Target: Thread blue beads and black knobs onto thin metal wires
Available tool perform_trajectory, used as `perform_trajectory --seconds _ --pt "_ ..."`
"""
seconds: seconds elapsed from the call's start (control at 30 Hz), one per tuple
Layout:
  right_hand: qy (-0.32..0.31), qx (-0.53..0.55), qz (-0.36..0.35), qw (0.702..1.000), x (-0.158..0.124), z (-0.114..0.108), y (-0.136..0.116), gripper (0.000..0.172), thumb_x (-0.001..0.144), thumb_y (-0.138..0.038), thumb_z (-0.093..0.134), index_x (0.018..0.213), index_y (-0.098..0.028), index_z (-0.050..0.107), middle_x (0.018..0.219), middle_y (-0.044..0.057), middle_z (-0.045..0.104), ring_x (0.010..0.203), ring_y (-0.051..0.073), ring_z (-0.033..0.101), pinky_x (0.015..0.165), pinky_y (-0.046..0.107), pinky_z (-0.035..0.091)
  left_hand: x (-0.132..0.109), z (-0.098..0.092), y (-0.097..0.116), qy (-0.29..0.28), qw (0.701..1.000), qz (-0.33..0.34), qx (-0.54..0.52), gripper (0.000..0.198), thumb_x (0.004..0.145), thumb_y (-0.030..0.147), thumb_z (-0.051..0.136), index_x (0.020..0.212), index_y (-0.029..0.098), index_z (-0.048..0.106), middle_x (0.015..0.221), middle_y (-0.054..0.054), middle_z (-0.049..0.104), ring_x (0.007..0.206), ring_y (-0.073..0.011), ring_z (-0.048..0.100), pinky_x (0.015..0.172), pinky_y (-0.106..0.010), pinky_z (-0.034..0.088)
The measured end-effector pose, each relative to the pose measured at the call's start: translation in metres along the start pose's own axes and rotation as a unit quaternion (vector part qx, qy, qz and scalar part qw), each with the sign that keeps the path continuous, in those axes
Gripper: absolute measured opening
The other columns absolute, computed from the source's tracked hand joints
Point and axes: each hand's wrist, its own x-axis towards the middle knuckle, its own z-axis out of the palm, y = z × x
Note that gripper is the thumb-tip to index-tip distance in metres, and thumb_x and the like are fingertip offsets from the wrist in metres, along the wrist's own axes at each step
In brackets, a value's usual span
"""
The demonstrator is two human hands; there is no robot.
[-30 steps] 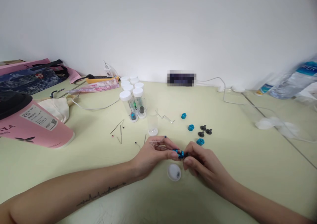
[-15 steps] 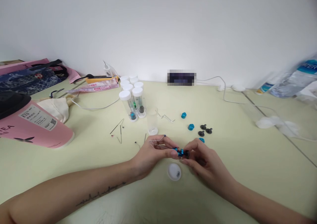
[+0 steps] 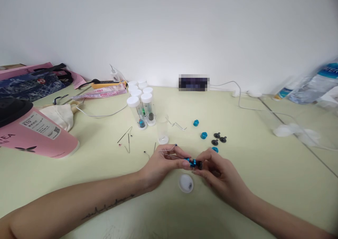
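Between thumb and fingers, my left hand [image 3: 162, 165] grips a small blue metal piece [image 3: 194, 162]. A thin bent wire [image 3: 167, 150] with a dark tip sticks out over that hand. My right hand [image 3: 224, 174] is closed at the other end of the piece, its fingertips on a black disc-shaped part [image 3: 200, 165]. The disc lines up with the blue metal; whether they are joined is hard to see. Just below the hands lies a white cap [image 3: 186, 183] with tiny dark bits inside. An uncapped clear tube [image 3: 162, 128] stands beyond my left hand.
Loose blue pieces [image 3: 203, 135] and black stemmed discs [image 3: 215, 142] lie ahead of my right hand. Bent wires [image 3: 128, 142] and silver hex keys [image 3: 179, 126] rest on the table. White-capped tubes [image 3: 134, 101] stand behind. A pink cup [image 3: 58, 137] is left, a water bottle [image 3: 308, 87] far right.
The black disc-shaped part has shifted very slightly to the right in my right fingers. Both hands stay in nearly the same place.
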Motion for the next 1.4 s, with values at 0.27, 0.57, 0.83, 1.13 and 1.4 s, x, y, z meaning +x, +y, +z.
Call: perform_trajectory --seconds 0.27,0.57,0.83,1.13,1.4 --pt "0.014 0.010 -0.003 1.000 0.000 -0.001 -0.003 0.013 0.086 -0.034 0.058 0.086 -0.022 0.053 0.060 -0.005 0.046 0.054 0.013 0.042 0.051 0.022 0.033 -0.001 0.001 0.002 -0.014 1.000 -0.007 -0.005 0.019 0.067 0.014 0.077 0.085 0.014 0.074 0.079 -0.005 0.074 0.073 -0.0140 0.066 0.076 -0.027 0.050" --pt "-0.058 0.038 -0.007 0.998 0.002 -0.006 -0.006 0.055 0.099 -0.046 0.024 0.066 -0.017 0.055 0.057 -0.001 0.051 0.053 0.012 0.047 0.055 0.023 0.035 -0.002 0.003 0.003 -0.015 1.000 -0.008 0.011 0.018 0.064 0.015 0.079 0.081 0.014 0.074 0.076 -0.004 0.074 0.071 -0.0138 0.066 0.075 -0.026 0.050" --pt "-0.030 0.022 0.020 0.999 0.003 -0.003 -0.008 0.028 0.093 -0.046 0.045 0.081 -0.021 0.047 0.053 -0.006 0.040 0.049 0.011 0.035 0.048 0.023 0.027 -0.001 0.001 0.002 0.011 1.000 -0.021 -0.007 0.018 0.065 0.017 0.079 0.082 0.014 0.073 0.077 -0.005 0.073 0.073 -0.0142 0.066 0.074 -0.026 0.049" --pt "-0.041 0.007 0.003 0.999 0.003 -0.005 -0.007 0.041 0.096 -0.045 0.037 0.069 -0.019 0.052 0.056 -0.003 0.046 0.052 0.012 0.040 0.052 0.024 0.030 -0.002 0.001 0.001 -0.006 1.000 -0.013 -0.006 0.017 0.065 0.016 0.079 0.081 0.013 0.073 0.077 -0.005 0.073 0.072 -0.0140 0.066 0.075 -0.027 0.049" --pt "-0.002 0.031 0.023 0.999 0.003 -0.001 -0.007 0.022 0.088 -0.041 0.055 0.085 -0.021 0.047 0.052 -0.008 0.038 0.048 0.011 0.034 0.047 0.022 0.027 -0.002 0.001 0.002 0.016 1.000 -0.022 -0.014 0.018 0.065 0.018 0.079 0.082 0.014 0.072 0.078 -0.005 0.074 0.073 -0.0153 0.066 0.075 -0.028 0.048"
